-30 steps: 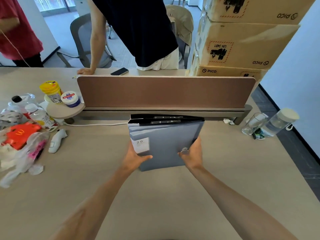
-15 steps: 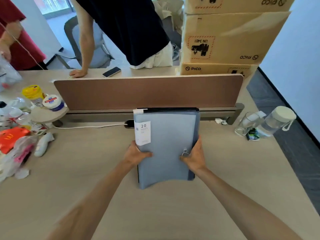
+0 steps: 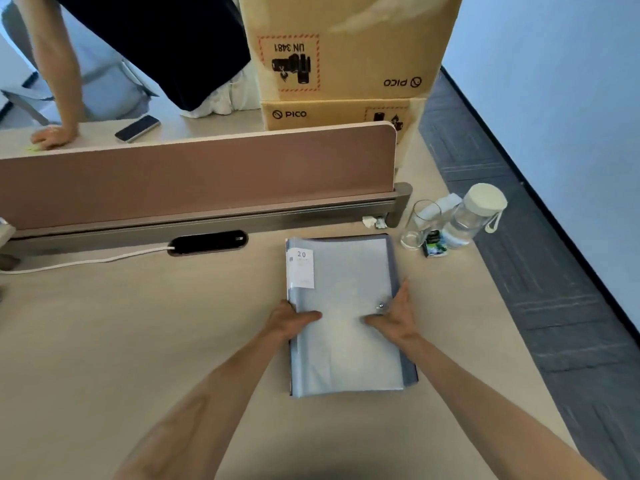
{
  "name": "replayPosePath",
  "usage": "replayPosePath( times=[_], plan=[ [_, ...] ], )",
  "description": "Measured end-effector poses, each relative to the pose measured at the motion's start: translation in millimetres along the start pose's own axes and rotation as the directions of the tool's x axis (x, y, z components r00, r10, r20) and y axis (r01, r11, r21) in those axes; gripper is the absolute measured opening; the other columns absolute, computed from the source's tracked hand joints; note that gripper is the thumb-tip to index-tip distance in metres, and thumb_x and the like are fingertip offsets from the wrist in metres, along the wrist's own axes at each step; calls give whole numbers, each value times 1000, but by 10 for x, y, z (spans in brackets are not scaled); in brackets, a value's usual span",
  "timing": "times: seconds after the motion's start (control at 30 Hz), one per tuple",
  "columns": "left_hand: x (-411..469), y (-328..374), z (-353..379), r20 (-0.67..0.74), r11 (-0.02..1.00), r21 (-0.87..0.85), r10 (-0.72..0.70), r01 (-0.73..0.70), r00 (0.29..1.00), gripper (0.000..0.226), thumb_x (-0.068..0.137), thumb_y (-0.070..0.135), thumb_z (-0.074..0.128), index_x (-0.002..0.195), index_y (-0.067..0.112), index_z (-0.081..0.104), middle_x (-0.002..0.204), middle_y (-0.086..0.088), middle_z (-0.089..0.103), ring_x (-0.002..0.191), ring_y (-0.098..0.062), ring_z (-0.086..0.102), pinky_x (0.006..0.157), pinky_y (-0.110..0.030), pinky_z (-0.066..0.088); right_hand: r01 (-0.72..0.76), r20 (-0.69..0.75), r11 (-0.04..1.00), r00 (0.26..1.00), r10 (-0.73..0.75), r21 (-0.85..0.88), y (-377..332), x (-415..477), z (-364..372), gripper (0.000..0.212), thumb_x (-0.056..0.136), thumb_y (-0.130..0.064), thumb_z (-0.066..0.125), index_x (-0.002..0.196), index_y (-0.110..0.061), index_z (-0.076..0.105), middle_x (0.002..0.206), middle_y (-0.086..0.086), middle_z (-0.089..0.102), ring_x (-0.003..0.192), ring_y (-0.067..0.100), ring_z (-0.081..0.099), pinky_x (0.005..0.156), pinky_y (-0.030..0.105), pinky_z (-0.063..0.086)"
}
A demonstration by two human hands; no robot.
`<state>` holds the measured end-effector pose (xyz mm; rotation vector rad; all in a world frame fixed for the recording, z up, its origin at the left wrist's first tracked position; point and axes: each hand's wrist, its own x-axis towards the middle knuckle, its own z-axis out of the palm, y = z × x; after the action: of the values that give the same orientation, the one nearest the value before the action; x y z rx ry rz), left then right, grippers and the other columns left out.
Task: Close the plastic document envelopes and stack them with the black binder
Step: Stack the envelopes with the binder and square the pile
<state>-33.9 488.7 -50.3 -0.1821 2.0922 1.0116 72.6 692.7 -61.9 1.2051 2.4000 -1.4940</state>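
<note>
Left hand (image 3: 289, 322) gripped on 9 o'clock edge of envelope stack (image 3: 343, 271), thumb pressed on top, fingers hidden. Stack laid flat on desk (image 3: 138, 341); black binder (image 3: 349, 236) glimpsed at 12 o'clock edge. Right hand (image 3: 394, 318) pressed at 3 o'clock edge, fingers straight, together. Stacking judged nearly done; release left.

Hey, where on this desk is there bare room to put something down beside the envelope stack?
Widest bare patch: the desk left of the stack, between the white cable and the left forearm. A narrower strip lies right of it. Crowded: far right corner, with glass, bottle and carton.
</note>
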Motion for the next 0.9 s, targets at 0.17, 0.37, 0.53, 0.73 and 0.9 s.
replayPosePath(
  times=[0.17, 0.37, 0.53, 0.73, 0.9],
  plan=[
    [117, 208, 231, -85, 998, 62, 37, -32, 996, 64, 73, 40, 78, 118, 8, 46, 122, -8, 57, 111, -26, 58, 88, -31, 48, -53, 16, 998, 998, 53, -28, 64, 264, -135, 130, 60, -26, 85, 149, -13, -9, 143, 13, 23, 135, 32, 27, 114, 37, 27],
    [271, 330, 359, -114, 997, 82, 14, -5, 993, 69, 70, 47, 77, 118, 12, 44, 126, -8, 54, 114, -27, 56, 95, -36, 48, -89, 94, 992, 991, 97, -86, 104, 491, -251, 122, 69, -30, 77, 150, -15, -13, 149, 13, 14, 140, 31, 18, 118, 37, 20],
    [342, 450, 459, -143, 996, 85, 16, -4, 990, 71, 68, 52, 75, 117, 13, 41, 126, -8, 52, 114, -28, 55, 98, -39, 46, -78, 39, 994, 996, 81, -82, 78, 633, -306, 102, 74, -29, 72, 150, -9, 6, 145, 14, 23, 137, 33, 23, 116, 40, 23],
    [353, 550, 526, -153, 994, 103, -9, 25, 988, 83, 66, 57, 72, 127, 11, 38, 133, -9, 45, 121, -30, 50, 104, -42, 42, -86, -75, 988, 994, 77, -130, 43, 800, -346, 63, 83, -36, 61, 133, -7, 37, 134, 20, 39, 128, 36, 31, 110, 46, 27],
    [370, 578, 595, -205, 976, 216, 45, 0, 978, 77, 81, 50, 63, 135, 4, 34, 138, -11, 33, 133, -28, 31, 108, -36, 29, -102, -145, 987, 986, 83, -128, 62, 810, -253, 63, 82, -38, 61, 132, -8, 40, 129, 18, 37, 125, 36, 33, 109, 42, 29]
  ],
)
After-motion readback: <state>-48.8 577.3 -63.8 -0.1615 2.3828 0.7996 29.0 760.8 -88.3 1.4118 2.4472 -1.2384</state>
